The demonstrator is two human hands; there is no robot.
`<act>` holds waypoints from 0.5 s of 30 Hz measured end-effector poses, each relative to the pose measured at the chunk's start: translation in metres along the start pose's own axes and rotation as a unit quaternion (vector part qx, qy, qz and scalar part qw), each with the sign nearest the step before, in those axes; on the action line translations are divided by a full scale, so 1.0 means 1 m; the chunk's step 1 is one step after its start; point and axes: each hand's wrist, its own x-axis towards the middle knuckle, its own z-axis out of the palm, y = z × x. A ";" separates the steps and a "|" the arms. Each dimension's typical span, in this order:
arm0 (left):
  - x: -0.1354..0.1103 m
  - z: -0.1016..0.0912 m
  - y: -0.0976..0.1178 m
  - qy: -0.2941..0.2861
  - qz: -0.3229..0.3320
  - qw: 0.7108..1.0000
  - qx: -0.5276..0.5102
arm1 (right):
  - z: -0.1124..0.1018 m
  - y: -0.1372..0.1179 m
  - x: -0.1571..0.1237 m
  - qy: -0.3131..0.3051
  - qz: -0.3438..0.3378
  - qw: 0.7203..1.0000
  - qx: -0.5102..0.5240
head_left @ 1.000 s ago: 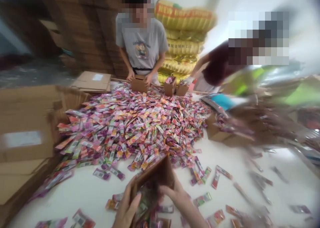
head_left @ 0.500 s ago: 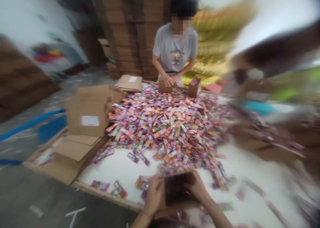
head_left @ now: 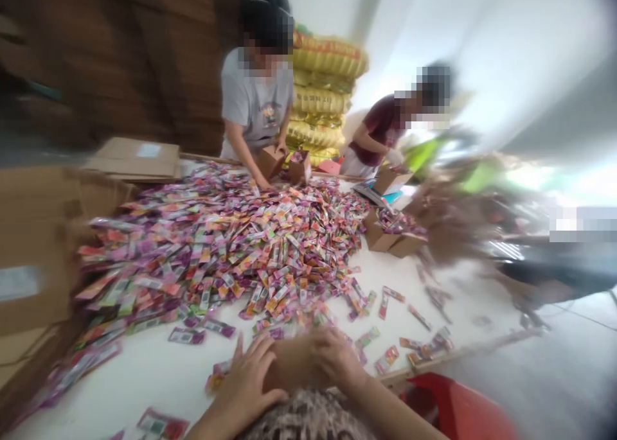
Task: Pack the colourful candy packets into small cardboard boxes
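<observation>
At the near edge of the table I have a small brown cardboard box [head_left: 295,363] between my hands. My left hand [head_left: 248,379] lies along its left side, thumb at the near edge and fingers over the far side. My right hand [head_left: 337,360] grips the right side with bent fingers. The box's inside is not visible from here. Beyond it spreads a large heap of small printed sachets [head_left: 270,234], pink, purple and orange. A few loose sachets [head_left: 187,335] lie near my left hand.
Two co-workers [head_left: 260,93] stand across the table, handling boxes. Filled boxes [head_left: 393,231] stand at the right of the heap. Large cartons [head_left: 38,234] are at left, a flattened carton [head_left: 137,157] behind. A red stool-like object [head_left: 463,408] is below the table edge.
My view has swung to the right, bringing a second co-worker into sight. The box in my hands has turned: its dark opening showed before, and now a plain cardboard side shows.
</observation>
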 end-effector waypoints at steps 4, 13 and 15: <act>0.036 0.021 0.018 0.014 -0.014 0.999 0.049 | 0.038 0.004 0.008 0.114 0.003 0.993 -0.040; 0.055 0.018 0.005 -0.084 0.021 0.996 0.013 | 0.027 0.045 0.049 0.097 0.108 0.980 0.138; 0.044 0.001 -0.018 0.029 -0.071 0.996 -0.045 | -0.004 0.083 0.057 0.120 0.193 0.945 0.236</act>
